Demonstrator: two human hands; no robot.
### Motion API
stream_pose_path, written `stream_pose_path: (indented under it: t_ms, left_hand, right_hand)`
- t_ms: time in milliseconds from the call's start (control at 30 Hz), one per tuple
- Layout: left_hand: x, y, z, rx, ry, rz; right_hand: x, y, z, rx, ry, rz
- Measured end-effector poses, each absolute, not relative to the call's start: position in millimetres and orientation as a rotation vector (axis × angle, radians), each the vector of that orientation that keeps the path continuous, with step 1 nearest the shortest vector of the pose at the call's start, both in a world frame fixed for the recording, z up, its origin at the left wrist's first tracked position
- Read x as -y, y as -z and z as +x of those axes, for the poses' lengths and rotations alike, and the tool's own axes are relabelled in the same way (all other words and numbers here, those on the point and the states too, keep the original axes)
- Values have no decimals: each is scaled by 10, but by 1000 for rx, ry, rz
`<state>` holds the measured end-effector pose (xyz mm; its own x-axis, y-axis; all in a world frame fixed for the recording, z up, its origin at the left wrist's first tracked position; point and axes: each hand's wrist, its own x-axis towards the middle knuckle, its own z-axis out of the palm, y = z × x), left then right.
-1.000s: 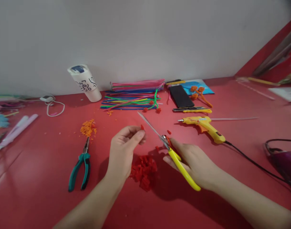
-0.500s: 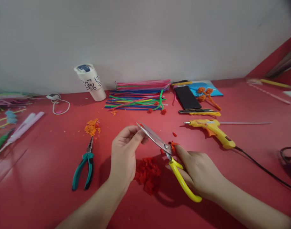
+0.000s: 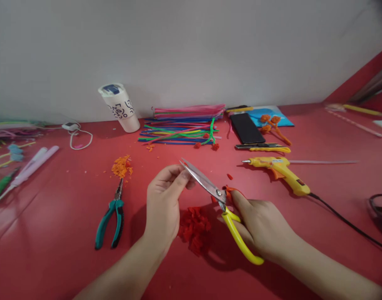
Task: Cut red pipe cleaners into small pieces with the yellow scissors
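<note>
My right hand (image 3: pixel 262 227) grips yellow-handled scissors (image 3: pixel 209 189), whose metal blades point up and left to my left fingertips. My left hand (image 3: pixel 164 200) is closed in a pinch on a tiny red piece (image 3: pixel 185 164) that sits at the blade tips. Below and between both hands lies a heap of red cut bits (image 3: pixel 194 225) on the red table (image 3: pixel 53 250). One loose red bit (image 3: pixel 229 176) rests to the right of the blades.
Teal pliers (image 3: pixel 111 221) and an orange scrap pile (image 3: pixel 121 166) lie at the left. A yellow glue gun (image 3: pixel 281 168) with its black cord, a black phone (image 3: pixel 246 128), coloured pipe cleaners (image 3: pixel 181 129) and a tilted white cup (image 3: pixel 120 107) are further back.
The scissor blades have swung left and closed in on the red piece in my left fingers. The view shifted slightly; both hands stay over the red heap.
</note>
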<state>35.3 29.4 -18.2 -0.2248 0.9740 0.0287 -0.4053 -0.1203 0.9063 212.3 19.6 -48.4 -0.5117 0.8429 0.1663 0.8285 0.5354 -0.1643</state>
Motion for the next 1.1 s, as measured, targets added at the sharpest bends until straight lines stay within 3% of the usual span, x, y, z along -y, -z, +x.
stream_pose_path:
  t_ms: [533,633,767,867,1100]
  left_hand:
    - [-307,179,346,-1037,-1587,811]
    - [-306,183,340,-1036,-1573,816]
    - [-299,192,359,-1029,-1483,784]
    - [-291,207,391,-1028,-1366,811]
    - [-250,214,468,-1100,-942,1052]
  right_hand:
    - [-201,519,2112,2526,-182,-1436]
    - [-215,485,2108,2440,-403,-1515]
    - [-230,350,2117,2207,-1044,-1439]
    - [-246,295,2133,1969,-1309,-1322]
    - [-335,303,2088,1647,-1396,-1265]
